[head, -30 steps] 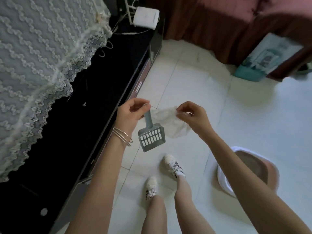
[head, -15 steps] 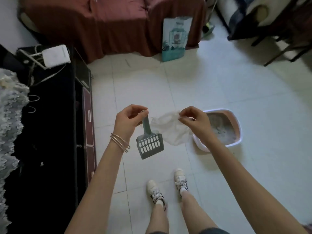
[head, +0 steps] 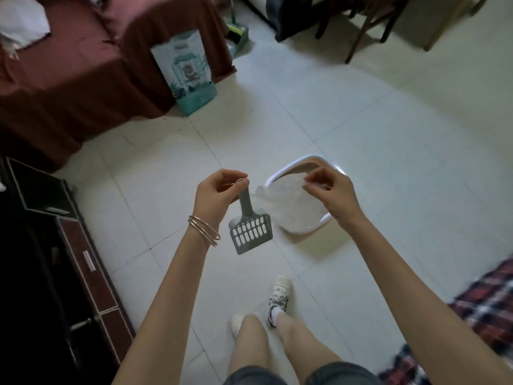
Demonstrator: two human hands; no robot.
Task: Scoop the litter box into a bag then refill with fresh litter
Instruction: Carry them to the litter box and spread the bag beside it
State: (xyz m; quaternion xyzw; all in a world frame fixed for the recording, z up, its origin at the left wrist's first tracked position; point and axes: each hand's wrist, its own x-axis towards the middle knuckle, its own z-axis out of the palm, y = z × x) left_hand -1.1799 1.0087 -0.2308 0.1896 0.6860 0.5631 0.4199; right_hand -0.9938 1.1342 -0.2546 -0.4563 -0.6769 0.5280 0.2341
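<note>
I stand on a tiled floor. My left hand (head: 218, 194) pinches the top of the handle of a grey slotted litter scoop (head: 249, 227), which hangs blade down. My right hand (head: 329, 191) pinches one edge of a thin translucent plastic bag (head: 288, 207) that stretches between both hands. The white-rimmed litter box (head: 298, 163) lies on the floor right behind the bag and is mostly hidden by it and by my right hand. A teal and white litter bag (head: 188, 76) leans upright against the sofa at the back.
A dark red sofa (head: 69, 70) fills the upper left. A black cabinet (head: 50, 245) runs along the left edge. Chair legs (head: 361, 29) stand at the upper right, and a plaid cloth (head: 488, 301) lies at the lower right. My feet are below the hands.
My view has swung to the right: the cabinet slid left, and the litter box now lies directly behind the bag. Both hands keep the same grip on scoop and bag.
</note>
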